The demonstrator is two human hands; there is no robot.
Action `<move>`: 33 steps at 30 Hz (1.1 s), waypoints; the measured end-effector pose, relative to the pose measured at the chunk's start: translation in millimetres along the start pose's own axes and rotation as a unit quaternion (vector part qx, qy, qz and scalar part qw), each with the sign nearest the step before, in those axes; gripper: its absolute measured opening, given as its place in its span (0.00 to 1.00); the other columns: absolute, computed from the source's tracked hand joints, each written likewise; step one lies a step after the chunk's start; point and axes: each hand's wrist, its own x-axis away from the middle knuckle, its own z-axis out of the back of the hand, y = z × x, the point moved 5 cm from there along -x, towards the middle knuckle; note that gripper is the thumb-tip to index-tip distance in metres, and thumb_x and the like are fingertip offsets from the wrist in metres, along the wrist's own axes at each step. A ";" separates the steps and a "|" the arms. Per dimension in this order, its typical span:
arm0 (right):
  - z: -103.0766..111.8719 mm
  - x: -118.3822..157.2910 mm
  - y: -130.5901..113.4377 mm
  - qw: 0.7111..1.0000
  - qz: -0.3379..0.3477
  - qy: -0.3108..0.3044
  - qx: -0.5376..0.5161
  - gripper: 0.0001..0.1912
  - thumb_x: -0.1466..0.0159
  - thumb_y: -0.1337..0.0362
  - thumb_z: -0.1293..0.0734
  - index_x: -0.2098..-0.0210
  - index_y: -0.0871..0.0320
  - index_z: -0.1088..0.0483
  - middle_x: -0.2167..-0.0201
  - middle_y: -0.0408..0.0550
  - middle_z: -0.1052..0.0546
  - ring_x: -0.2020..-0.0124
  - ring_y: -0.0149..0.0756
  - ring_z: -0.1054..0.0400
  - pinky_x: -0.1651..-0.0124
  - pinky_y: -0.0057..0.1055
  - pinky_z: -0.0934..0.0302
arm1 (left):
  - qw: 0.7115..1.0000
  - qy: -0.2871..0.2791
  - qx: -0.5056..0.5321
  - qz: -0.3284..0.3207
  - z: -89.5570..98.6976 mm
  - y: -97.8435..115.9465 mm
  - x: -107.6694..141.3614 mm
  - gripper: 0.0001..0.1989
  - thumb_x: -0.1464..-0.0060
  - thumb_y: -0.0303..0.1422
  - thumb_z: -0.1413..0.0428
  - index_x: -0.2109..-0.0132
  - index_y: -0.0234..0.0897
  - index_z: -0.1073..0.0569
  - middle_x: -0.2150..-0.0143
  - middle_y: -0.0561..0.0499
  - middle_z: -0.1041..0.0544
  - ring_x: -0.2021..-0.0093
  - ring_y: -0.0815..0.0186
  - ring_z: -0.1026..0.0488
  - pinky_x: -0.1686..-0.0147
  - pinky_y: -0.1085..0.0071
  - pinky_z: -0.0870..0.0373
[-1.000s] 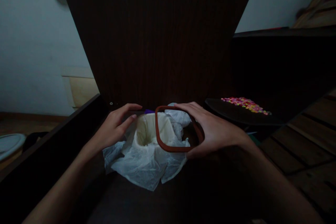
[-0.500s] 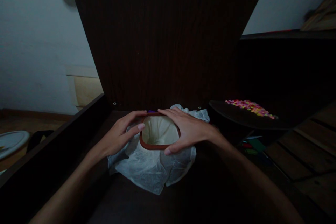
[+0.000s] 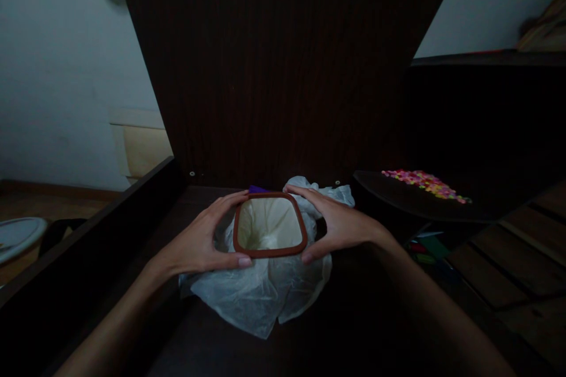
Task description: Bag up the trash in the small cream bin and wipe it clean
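Note:
A brown rounded-square rim (image 3: 270,253) sits over a whitish translucent bag (image 3: 254,297), whose lining dips inside the opening and whose loose edges spread out below. My left hand (image 3: 206,238) is at the rim's left side, thumb on the front left corner and fingers along the back left, spread around it. On the right side, my right hand (image 3: 338,224) has its thumb near the front right corner and its fingers at the back right, with a gap between palm and rim. Any container under the bag is hidden.
Behind stands a tall dark wooden panel (image 3: 274,70). Crumpled white plastic (image 3: 338,194) and a purple item (image 3: 259,189) lie at its foot. Small colourful pieces (image 3: 424,182) rest on a dark shelf at the right. A raised dark edge (image 3: 88,230) runs along the left.
My left thumb has moved down to the rim's front left corner. My right hand has shifted right, off the top of the rim, showing more of it.

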 end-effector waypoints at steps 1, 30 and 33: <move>-0.6 0.9 1.8 1.000 0.003 0.003 -0.001 0.70 0.57 0.38 0.20 0.26 0.55 0.53 0.26 0.62 0.47 0.27 0.59 0.51 0.27 0.55 0.53 | 1.000 0.003 -0.001 0.000 -0.3 -0.4 0.3 0.50 0.55 0.52 0.32 0.30 0.43 0.42 0.28 0.38 0.38 0.31 0.43 0.37 0.33 0.44 0.38; -5.3 -4.3 10.1 0.997 0.055 0.043 -0.031 0.58 0.52 0.39 0.22 0.30 0.55 0.41 0.30 0.59 0.38 0.30 0.55 0.44 0.28 0.55 0.50 | 0.999 0.032 0.017 -0.018 -4.5 -2.9 1.9 0.48 0.53 0.53 0.33 0.30 0.43 0.42 0.27 0.38 0.40 0.29 0.41 0.41 0.31 0.44 0.43; -5.0 -2.7 11.0 0.997 0.051 0.047 -0.029 0.58 0.53 0.39 0.21 0.30 0.54 0.41 0.30 0.59 0.38 0.30 0.56 0.44 0.28 0.56 0.50 | 0.999 0.029 0.021 -0.019 -5.3 -3.2 1.8 0.48 0.52 0.53 0.33 0.30 0.44 0.43 0.27 0.39 0.41 0.29 0.42 0.41 0.31 0.42 0.43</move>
